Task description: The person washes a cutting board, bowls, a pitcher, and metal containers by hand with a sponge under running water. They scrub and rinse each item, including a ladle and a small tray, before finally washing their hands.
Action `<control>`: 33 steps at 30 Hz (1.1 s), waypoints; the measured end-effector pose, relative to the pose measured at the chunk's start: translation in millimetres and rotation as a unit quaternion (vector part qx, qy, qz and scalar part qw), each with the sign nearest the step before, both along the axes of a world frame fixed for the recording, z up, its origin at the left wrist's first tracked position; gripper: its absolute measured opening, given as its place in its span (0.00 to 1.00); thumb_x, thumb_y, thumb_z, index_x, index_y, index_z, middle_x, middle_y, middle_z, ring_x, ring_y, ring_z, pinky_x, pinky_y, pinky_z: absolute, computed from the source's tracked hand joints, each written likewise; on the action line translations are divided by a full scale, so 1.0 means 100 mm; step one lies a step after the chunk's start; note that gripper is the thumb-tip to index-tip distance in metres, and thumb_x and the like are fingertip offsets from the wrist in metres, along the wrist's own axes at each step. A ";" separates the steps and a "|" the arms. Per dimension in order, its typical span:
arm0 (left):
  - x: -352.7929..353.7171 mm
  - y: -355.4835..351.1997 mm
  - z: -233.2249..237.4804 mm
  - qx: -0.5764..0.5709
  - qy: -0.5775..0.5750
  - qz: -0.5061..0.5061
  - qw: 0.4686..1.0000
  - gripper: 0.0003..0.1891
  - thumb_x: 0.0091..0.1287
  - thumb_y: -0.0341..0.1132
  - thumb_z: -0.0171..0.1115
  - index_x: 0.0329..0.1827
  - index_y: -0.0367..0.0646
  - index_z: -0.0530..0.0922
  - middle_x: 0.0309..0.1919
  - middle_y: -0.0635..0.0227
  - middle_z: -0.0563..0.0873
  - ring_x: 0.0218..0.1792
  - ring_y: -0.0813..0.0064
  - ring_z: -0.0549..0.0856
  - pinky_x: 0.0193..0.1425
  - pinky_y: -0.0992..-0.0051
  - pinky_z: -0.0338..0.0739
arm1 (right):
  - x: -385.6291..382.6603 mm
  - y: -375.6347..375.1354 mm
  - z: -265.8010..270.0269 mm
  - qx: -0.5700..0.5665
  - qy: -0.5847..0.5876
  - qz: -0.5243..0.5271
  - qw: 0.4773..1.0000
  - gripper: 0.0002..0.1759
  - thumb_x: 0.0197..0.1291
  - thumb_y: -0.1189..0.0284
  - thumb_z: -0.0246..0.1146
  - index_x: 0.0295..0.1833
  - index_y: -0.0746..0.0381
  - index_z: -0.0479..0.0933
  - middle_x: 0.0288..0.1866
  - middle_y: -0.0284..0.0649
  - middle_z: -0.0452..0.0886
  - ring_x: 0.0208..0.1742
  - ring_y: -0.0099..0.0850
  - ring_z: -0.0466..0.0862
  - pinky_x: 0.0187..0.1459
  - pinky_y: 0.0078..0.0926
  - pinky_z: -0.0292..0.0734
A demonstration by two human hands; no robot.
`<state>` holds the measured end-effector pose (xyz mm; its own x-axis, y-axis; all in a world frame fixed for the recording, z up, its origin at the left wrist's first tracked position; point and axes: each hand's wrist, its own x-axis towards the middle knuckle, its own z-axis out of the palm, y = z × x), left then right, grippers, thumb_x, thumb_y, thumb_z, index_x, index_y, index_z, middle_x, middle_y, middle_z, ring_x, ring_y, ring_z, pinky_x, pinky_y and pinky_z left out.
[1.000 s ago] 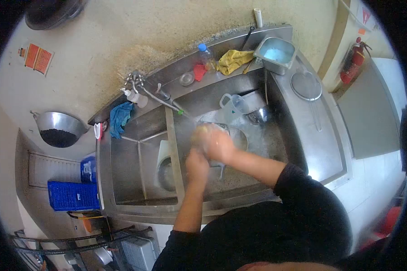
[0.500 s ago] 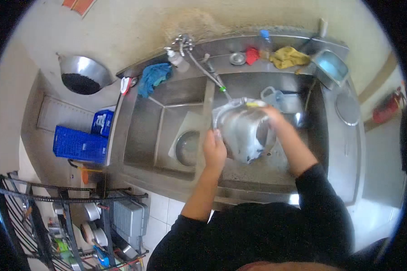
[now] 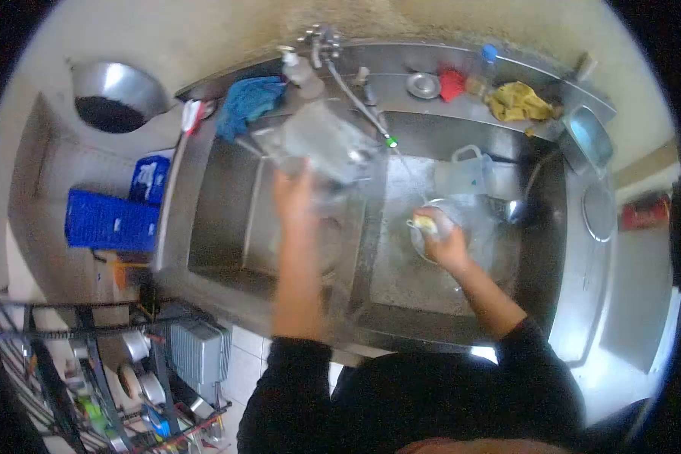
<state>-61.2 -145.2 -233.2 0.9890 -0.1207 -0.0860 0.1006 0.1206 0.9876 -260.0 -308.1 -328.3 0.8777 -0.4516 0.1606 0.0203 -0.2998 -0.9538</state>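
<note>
Upper centre: we find left grip (image 3: 293, 191) grasping blurred metal pan (image 3: 321, 140) | right of centre: right grip (image 3: 448, 244) clasping yellow sponge (image 3: 425, 225) | risk: pan could slip if wet.

shiny metal bowl (image 3: 452, 209), smooth translucent plastic jug (image 3: 460, 177)

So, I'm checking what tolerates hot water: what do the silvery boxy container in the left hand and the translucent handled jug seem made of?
The silvery boxy container in the left hand looks like shiny metal, given bright glints, though motion blur leaves that open. The translucent handled jug is probably smooth plastic: its cloudy walls let light through.
</note>
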 end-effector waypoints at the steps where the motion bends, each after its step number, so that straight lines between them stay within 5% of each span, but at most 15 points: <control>1: 0.16 0.11 -0.02 0.053 -0.057 -0.022 0.997 0.17 0.59 0.31 0.60 0.51 0.38 0.70 0.42 0.62 0.79 0.40 0.69 0.79 0.44 0.71 0.73 | -0.10 -0.14 -0.16 -0.007 0.071 0.001 0.997 0.18 0.51 0.78 0.59 0.50 0.58 0.71 0.43 0.44 0.80 0.44 0.34 0.80 0.45 0.25 0.73; 4: 0.68 0.18 -0.45 0.176 -0.084 -0.102 0.975 0.16 0.58 0.31 0.60 0.48 0.35 0.73 0.41 0.61 0.81 0.39 0.72 0.80 0.43 0.72 0.74 | -0.54 -0.64 -0.55 0.027 0.329 -0.106 0.938 0.16 0.46 0.65 0.66 0.40 0.61 0.74 0.32 0.43 0.81 0.35 0.35 0.81 0.39 0.31 0.75; 5: 0.87 0.25 -0.67 0.363 -0.163 -0.124 0.909 0.15 0.56 0.33 0.61 0.45 0.35 0.73 0.38 0.59 0.82 0.38 0.72 0.81 0.43 0.71 0.73 | -0.69 -0.75 -0.67 0.073 0.468 -0.087 0.877 0.17 0.44 0.61 0.67 0.36 0.62 0.75 0.30 0.43 0.81 0.33 0.35 0.81 0.37 0.33 0.75; 6: 1.10 0.29 -0.95 0.509 -0.215 -0.137 0.822 0.13 0.55 0.33 0.62 0.41 0.37 0.75 0.35 0.56 0.82 0.38 0.64 0.82 0.42 0.67 0.73 | -0.87 -0.85 -0.91 0.055 0.413 -0.151 0.897 0.19 0.42 0.59 0.67 0.31 0.63 0.75 0.29 0.47 0.80 0.33 0.39 0.81 0.37 0.37 0.74; 7: 1.13 0.19 -1.15 0.501 -0.218 -0.157 0.823 0.13 0.55 0.33 0.62 0.41 0.37 0.75 0.35 0.56 0.82 0.38 0.64 0.82 0.42 0.67 0.73 | -0.97 -0.98 -1.04 0.059 0.419 -0.170 0.890 0.19 0.42 0.59 0.67 0.31 0.63 0.75 0.29 0.47 0.80 0.33 0.39 0.81 0.37 0.37 0.74; 9: 1.17 0.09 -1.46 0.677 -0.237 -0.164 0.677 0.12 0.54 0.38 0.61 0.38 0.41 0.76 0.35 0.52 0.82 0.39 0.54 0.81 0.41 0.62 0.73 | -1.07 -1.31 -1.24 -0.105 0.449 -0.169 0.871 0.20 0.41 0.61 0.67 0.35 0.65 0.74 0.30 0.51 0.79 0.33 0.47 0.80 0.37 0.40 0.73; 13: 1.26 0.02 -2.25 0.677 -0.219 -0.229 0.665 0.09 0.61 0.37 0.51 0.39 0.44 0.75 0.37 0.51 0.81 0.40 0.49 0.79 0.42 0.57 0.72 | -0.91 -1.76 -1.35 -0.276 0.380 -0.311 0.826 0.17 0.44 0.66 0.64 0.40 0.62 0.73 0.35 0.48 0.79 0.37 0.50 0.78 0.41 0.41 0.74; 16: 1.31 0.10 -2.75 0.657 -0.120 -0.273 0.692 0.16 0.64 0.45 0.43 0.45 0.48 0.75 0.37 0.52 0.81 0.42 0.52 0.80 0.45 0.58 0.72 | -0.69 -2.23 -1.47 -0.343 0.280 -0.271 0.855 0.13 0.47 0.69 0.60 0.41 0.61 0.75 0.37 0.48 0.79 0.39 0.48 0.79 0.42 0.41 0.74; 17: 1.28 0.08 -2.75 0.660 -0.118 -0.277 0.689 0.16 0.64 0.45 0.43 0.45 0.48 0.75 0.37 0.52 0.81 0.42 0.52 0.80 0.45 0.58 0.72 | -0.69 -2.44 -1.70 -0.350 0.400 -0.154 0.833 0.13 0.48 0.69 0.59 0.41 0.59 0.75 0.39 0.47 0.79 0.41 0.47 0.78 0.43 0.40 0.74; 21: 1.17 0.04 -2.40 0.706 -0.143 -0.327 0.612 0.16 0.62 0.43 0.46 0.48 0.46 0.73 0.39 0.53 0.80 0.43 0.52 0.79 0.46 0.59 0.72 | -0.48 -2.59 -1.60 -0.375 0.564 0.049 0.734 0.10 0.49 0.65 0.58 0.35 0.59 0.78 0.37 0.45 0.80 0.38 0.47 0.79 0.39 0.39 0.74; 23: 1.13 0.08 -2.04 0.740 -0.165 -0.304 0.578 0.16 0.61 0.40 0.49 0.49 0.44 0.73 0.40 0.54 0.80 0.43 0.53 0.79 0.46 0.61 0.72 | -0.49 -2.66 -1.47 -0.357 0.536 0.106 0.757 0.11 0.49 0.65 0.57 0.32 0.59 0.79 0.35 0.46 0.80 0.36 0.47 0.80 0.37 0.39 0.74; 26: 0.82 -0.08 -1.22 0.594 -0.206 -0.140 0.765 0.11 0.57 0.29 0.57 0.43 0.40 0.75 0.39 0.59 0.80 0.40 0.62 0.79 0.47 0.68 0.71 | -0.54 -2.61 -1.26 -0.347 0.483 0.218 0.773 0.12 0.48 0.64 0.57 0.31 0.61 0.79 0.33 0.47 0.80 0.34 0.46 0.80 0.36 0.41 0.74; 27: 0.68 -0.14 -1.13 0.597 -0.206 -0.137 0.763 0.11 0.57 0.29 0.57 0.43 0.40 0.75 0.39 0.59 0.80 0.40 0.62 0.79 0.47 0.68 0.71 | -0.55 -2.56 -1.21 -0.356 0.459 0.277 0.765 0.13 0.48 0.64 0.57 0.32 0.62 0.78 0.34 0.46 0.80 0.35 0.45 0.80 0.37 0.42 0.74; 29: 0.35 -0.28 -1.00 0.435 -0.248 -0.206 0.841 0.09 0.59 0.32 0.56 0.42 0.41 0.76 0.34 0.62 0.80 0.36 0.71 0.79 0.44 0.72 0.72 | -0.54 -2.42 -1.01 -0.361 0.428 0.315 0.766 0.12 0.47 0.65 0.58 0.35 0.62 0.78 0.34 0.46 0.80 0.37 0.45 0.79 0.38 0.42 0.73; 33: -0.72 -0.94 -1.09 0.392 -0.285 -0.477 0.733 0.16 0.58 0.36 0.58 0.49 0.42 0.73 0.44 0.58 0.79 0.46 0.62 0.78 0.52 0.68 0.70 | -0.32 -1.73 -0.21 -0.277 0.491 0.267 0.782 0.09 0.44 0.70 0.60 0.35 0.59 0.77 0.34 0.46 0.79 0.38 0.45 0.79 0.39 0.37 0.74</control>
